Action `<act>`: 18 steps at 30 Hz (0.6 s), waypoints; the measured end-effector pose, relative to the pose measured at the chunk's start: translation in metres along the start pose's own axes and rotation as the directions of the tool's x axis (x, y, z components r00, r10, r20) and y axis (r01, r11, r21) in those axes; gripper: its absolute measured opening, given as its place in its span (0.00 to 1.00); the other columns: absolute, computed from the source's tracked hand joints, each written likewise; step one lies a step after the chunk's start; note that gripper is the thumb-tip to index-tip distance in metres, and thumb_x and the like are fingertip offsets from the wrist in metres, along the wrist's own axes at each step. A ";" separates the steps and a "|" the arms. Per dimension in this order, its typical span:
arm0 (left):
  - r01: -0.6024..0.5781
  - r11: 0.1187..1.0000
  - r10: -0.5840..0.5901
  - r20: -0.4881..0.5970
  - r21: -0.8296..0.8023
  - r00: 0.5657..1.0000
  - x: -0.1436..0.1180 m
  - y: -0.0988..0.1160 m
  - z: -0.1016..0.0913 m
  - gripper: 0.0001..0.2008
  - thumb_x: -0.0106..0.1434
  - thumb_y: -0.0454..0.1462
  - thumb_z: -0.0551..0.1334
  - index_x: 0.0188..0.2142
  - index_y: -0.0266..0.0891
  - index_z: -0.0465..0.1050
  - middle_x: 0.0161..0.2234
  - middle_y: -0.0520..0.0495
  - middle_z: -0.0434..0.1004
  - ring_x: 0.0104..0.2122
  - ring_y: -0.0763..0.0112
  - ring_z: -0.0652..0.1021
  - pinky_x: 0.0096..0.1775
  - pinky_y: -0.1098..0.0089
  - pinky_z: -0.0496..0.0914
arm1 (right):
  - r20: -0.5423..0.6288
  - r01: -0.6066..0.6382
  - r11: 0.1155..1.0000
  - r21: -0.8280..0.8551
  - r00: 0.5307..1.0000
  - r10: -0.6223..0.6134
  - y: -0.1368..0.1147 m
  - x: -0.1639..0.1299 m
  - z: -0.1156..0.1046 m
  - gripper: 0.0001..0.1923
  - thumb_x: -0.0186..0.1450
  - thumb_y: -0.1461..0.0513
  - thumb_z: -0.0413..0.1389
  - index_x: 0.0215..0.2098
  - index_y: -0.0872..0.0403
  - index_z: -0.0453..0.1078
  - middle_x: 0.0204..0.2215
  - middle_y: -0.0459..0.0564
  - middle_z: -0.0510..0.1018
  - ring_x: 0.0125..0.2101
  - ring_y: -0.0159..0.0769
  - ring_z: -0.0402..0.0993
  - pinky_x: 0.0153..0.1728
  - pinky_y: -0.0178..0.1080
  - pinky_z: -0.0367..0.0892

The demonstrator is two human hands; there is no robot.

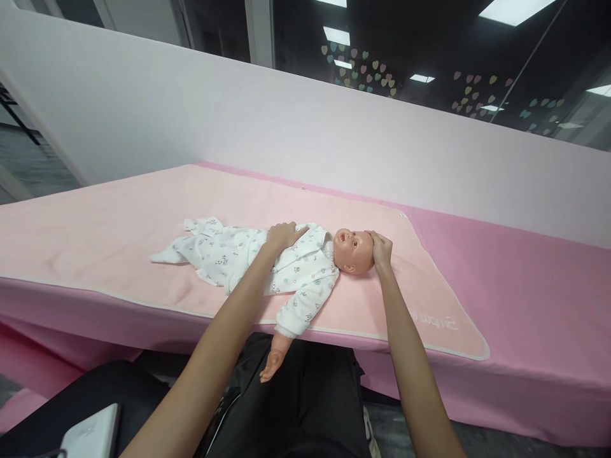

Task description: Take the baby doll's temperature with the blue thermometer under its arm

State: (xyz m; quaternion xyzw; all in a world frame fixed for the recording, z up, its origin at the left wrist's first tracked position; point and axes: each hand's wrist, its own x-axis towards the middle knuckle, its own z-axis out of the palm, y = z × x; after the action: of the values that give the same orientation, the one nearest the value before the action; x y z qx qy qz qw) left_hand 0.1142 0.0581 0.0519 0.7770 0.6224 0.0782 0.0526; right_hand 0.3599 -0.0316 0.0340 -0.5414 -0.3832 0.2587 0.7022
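Note:
A baby doll (pixel 305 270) in white patterned clothes lies on its back on a peach mat (pixel 119 216), head to the right and legs to the left. My left hand (pixel 285 236) rests flat on the doll's belly, thumb apart from the fingers. Against the top of the doll's bald head (pixel 356 251) lies my right hand (pixel 382 249), its fingers curved over the crown. One doll arm (pixel 277 356) hangs past the near edge of the table. The doll's other arm is hidden.
Pink cloth (pixel 525 292) covers the table under the mat. A white wall (pixel 334 140) rises behind it, with dark glass (pixel 405 57) bearing heart stickers above. A white device (pixel 90 432) lies at the lower left, near my black-clothed legs (pixel 305 407).

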 end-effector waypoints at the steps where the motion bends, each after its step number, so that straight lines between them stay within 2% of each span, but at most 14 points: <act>1: -0.001 1.000 0.001 -0.001 0.002 1.000 0.000 0.000 0.000 0.37 0.57 0.60 0.37 0.46 0.37 0.68 0.44 0.36 0.73 0.44 0.54 0.73 0.43 0.62 0.64 | -0.010 -0.006 1.000 0.003 1.000 0.006 -0.001 0.000 0.000 0.12 0.52 0.56 0.54 0.24 0.56 0.75 0.29 0.48 0.79 0.35 0.38 0.73 0.38 0.39 0.66; 10: -0.001 1.000 0.001 0.013 -0.003 1.000 -0.002 0.001 -0.002 0.36 0.58 0.59 0.38 0.46 0.36 0.67 0.44 0.36 0.73 0.44 0.53 0.73 0.42 0.62 0.65 | -0.025 -0.092 0.993 0.070 0.995 0.094 -0.008 -0.009 0.004 0.08 0.50 0.60 0.53 0.18 0.54 0.70 0.22 0.46 0.78 0.27 0.36 0.72 0.30 0.37 0.68; 18: -0.003 1.000 0.003 0.008 -0.008 1.000 -0.003 0.001 -0.002 0.37 0.57 0.60 0.38 0.46 0.37 0.67 0.44 0.36 0.73 0.44 0.53 0.73 0.41 0.62 0.65 | 0.017 -0.103 0.994 0.034 0.995 0.103 0.000 -0.003 0.002 0.10 0.51 0.58 0.51 0.20 0.54 0.71 0.24 0.47 0.79 0.27 0.37 0.73 0.28 0.36 0.70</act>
State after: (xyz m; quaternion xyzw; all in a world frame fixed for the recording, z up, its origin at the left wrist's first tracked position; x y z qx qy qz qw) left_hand 0.1143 0.0551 0.0539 0.7780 0.6207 0.0779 0.0582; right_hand 0.3560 -0.0330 0.0334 -0.5461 -0.3554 0.3054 0.6944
